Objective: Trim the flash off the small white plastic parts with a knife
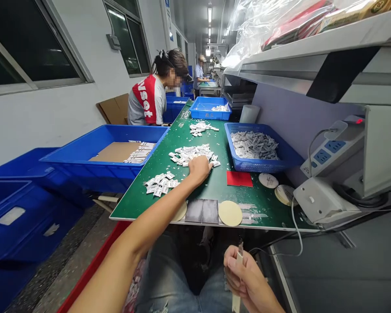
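My left hand reaches across the table to the near edge of a middle pile of small white plastic pieces. Its fingers are curled down at the pile, and whatever they grip is hidden behind the hand. Below the table's front edge, over my lap, my right hand is closed around a utility knife with a pale handle, its blade pointing up. A smaller heap of white pieces lies to the left of my left forearm, and another heap sits farther back.
A blue basket full of white pieces stands right on the green table. Near it lie a red sheet and round discs. Blue bins line the left, where a co-worker sits. A power strip is at right.
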